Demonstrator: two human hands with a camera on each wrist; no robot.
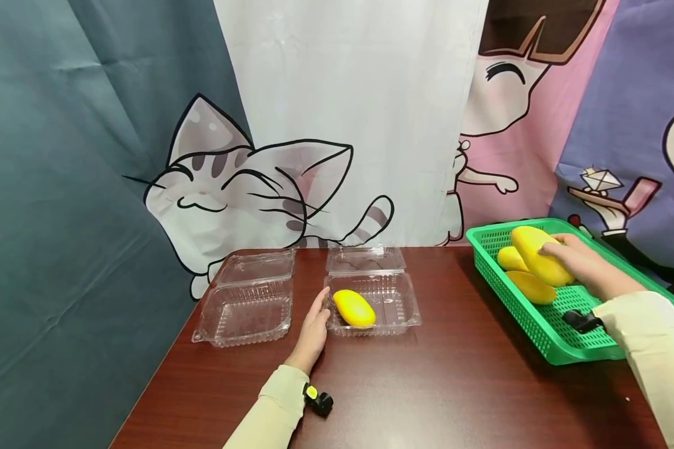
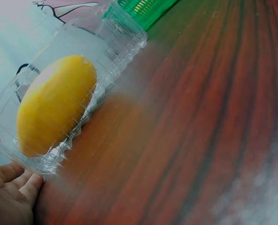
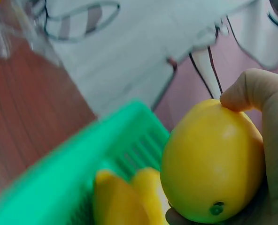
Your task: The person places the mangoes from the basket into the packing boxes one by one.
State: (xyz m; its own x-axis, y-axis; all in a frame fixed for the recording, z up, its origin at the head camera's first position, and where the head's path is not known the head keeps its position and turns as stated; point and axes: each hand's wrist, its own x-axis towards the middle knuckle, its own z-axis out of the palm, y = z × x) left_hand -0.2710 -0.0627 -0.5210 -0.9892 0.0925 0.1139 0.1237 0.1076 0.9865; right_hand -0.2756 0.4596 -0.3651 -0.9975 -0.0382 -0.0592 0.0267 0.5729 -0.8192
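The right wrist view cuts off the hand (image 3: 274, 122) — and blurs the green basket (image 3: 68, 159)

A dark reddish-brown tabletop (image 1: 382, 393) with streaky wood grain runs beneath the left hand (image 1: 313, 324), shining faintly just to that hand's right. Beyond it hangs a creased, printed cloth backdrop (image 1: 359, 81): deep teal to the left hand's left, white with a line-drawn cartoon cat (image 1: 230, 193) ahead of it, then pink and violet-blue behind the right hand (image 1: 581, 262), where a brown-haired cartoon figure (image 1: 500, 112) shows higher up.
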